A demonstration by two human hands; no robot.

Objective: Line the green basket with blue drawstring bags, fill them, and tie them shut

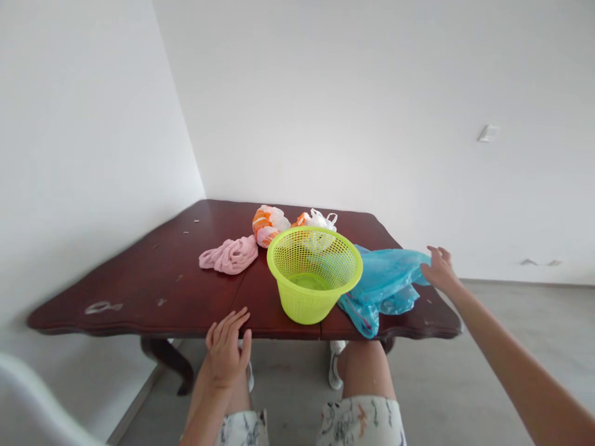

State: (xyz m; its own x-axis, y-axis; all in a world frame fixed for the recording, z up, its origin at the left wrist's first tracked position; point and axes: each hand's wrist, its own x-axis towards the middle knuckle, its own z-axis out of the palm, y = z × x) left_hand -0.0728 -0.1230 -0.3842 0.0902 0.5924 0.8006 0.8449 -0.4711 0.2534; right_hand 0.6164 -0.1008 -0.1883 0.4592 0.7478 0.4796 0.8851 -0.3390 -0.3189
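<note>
The right hand (pixel 440 271) appears to pinch the right end of the blue bag (pixel 388 272), beside the basket (pixel 302 305) on the desk (pixel 186 288); the left hand (pixel 227 354) lies open, empty. Probable step: spreading the bag; next move calls for firm hold.

White walls (pixel 325 111), grey floor (pixel 511 347), dark red-brown table (pixel 153 282)

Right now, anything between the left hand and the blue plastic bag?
Yes: the yellow-green perforated basket stands between left hand and blue plastic bag, near the front edge of the table. Nothing visible blocks the right hand, at the bag's right end.
</note>
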